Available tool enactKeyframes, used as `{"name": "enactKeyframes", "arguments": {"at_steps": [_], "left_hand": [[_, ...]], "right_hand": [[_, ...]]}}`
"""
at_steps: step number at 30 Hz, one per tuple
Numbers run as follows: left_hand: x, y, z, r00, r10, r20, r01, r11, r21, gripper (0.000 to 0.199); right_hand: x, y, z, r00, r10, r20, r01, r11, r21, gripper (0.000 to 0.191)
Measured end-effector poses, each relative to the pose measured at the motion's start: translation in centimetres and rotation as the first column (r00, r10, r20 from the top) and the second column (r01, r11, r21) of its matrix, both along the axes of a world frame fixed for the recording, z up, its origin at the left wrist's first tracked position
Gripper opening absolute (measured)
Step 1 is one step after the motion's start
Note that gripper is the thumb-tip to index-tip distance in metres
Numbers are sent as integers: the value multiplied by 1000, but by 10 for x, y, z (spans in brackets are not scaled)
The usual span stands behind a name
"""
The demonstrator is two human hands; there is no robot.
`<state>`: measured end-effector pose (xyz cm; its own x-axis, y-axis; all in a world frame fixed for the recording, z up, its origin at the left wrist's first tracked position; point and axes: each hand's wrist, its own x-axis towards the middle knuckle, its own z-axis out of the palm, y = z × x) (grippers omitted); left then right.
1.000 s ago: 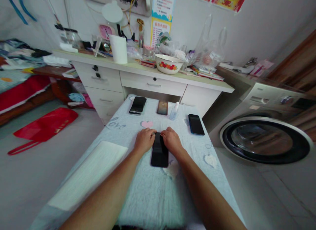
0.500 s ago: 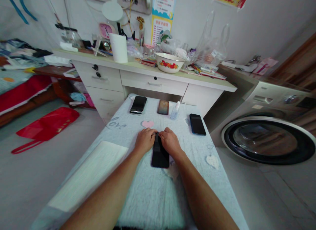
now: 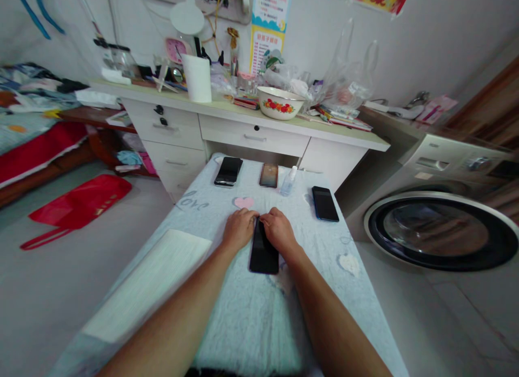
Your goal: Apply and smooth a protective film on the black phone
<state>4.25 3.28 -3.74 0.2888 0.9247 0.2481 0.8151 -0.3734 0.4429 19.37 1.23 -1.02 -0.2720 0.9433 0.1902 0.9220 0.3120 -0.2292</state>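
A black smartphone (image 3: 264,254) lies flat on the cloth-covered table (image 3: 251,323), its dark screen facing up. At its far left corner my left hand (image 3: 239,228) is closed, with fingertips on the phone's edge. My right hand (image 3: 278,228) is closed too, its bent fingers gripping the far right end and covering part of the screen. Whether a thin film is pinched there, I cannot tell. Beyond the hands are a second phone (image 3: 228,172) at left, a small pixelated card-like item (image 3: 268,175), a clear spray bottle (image 3: 288,182) and a blue-edged phone (image 3: 325,204) at right.
A folded white cloth (image 3: 150,285) lies along the table's left side. Behind stands a white desk (image 3: 251,135) carrying a floral bowl (image 3: 279,103), a paper roll (image 3: 197,79) and plastic bags. A washing machine (image 3: 438,166) is at right; a red bag (image 3: 81,204) lies on the floor.
The whole view has shifted very slightly. Both hands stay at the far end of the phone, with no clear change in their grip.
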Motion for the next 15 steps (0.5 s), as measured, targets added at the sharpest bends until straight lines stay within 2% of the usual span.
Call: {"name": "enactKeyframes", "arguments": {"at_steps": [8,15], "left_hand": [[0,1,-1,1000,6,10,-6,1000,-3,34],[0,0,1,1000,7,1,-7,1000,-19,32]], "right_hand": [[-1,10,-8,1000,-22,2,22,1000,16,29],[-2,11,-7,1000,-25,9,25,1000,-2,32]]}}
